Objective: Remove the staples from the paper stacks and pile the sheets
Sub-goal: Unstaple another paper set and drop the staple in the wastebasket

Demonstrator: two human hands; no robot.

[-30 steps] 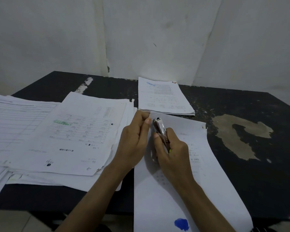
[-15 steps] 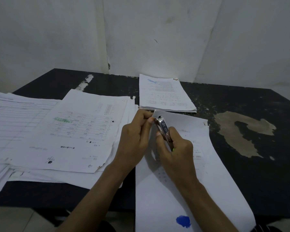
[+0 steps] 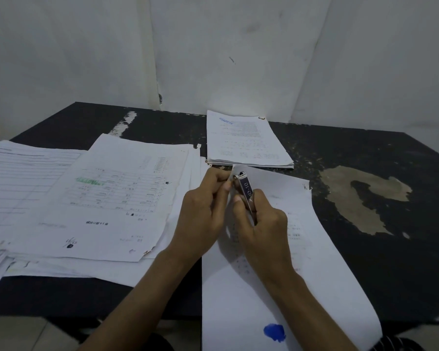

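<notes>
Since a second ago the small metal stapler has tipped a bit so its top with the "HD-10" marking faces the camera more, and its nose sits closer to the top left corner of the sheet; otherwise not much has shifted. That paper stack being worked on is white, faintly printed, with a blue blot near its bottom edge, and it hangs off the front of the dark, scuffed bench toward the person. Right hand is clenched around the stapler, thumb along its side, tool angled up and away. Left hand is curled, fingertips pinching the corner of the paper right next to the stapler's nose, so both hands are nearly touching. Can't make out the staple itself, too small. Behind them a neat pile of sheets lies at the back of the bench, and a looser spread of printed pages covers the left side, one with a green highlighted bit.
</notes>
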